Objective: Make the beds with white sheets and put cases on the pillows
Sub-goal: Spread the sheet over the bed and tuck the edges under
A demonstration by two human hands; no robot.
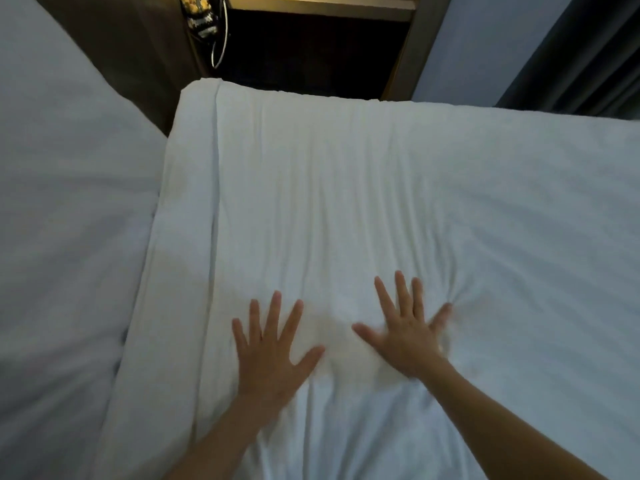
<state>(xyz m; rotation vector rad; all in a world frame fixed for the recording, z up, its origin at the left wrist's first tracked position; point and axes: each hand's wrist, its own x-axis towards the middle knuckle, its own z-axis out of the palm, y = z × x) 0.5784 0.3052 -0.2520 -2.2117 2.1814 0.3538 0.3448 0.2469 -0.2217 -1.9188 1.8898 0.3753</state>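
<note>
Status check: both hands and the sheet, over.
Left hand and right hand flat, fingers spread, pressing the white sheet. Sheet wrinkled around them. Nothing in the way.

The left hand (273,355) and right hand (405,344) are bare, and both forearms (221,441) are bare as far as they show. The fingers are slender. The right hand's outline is smeared by blur, the little finger most.

A dark wooden shelf unit (318,2) stands beside a pale wall (485,46), with a dark curtain (585,46) at right.
</note>
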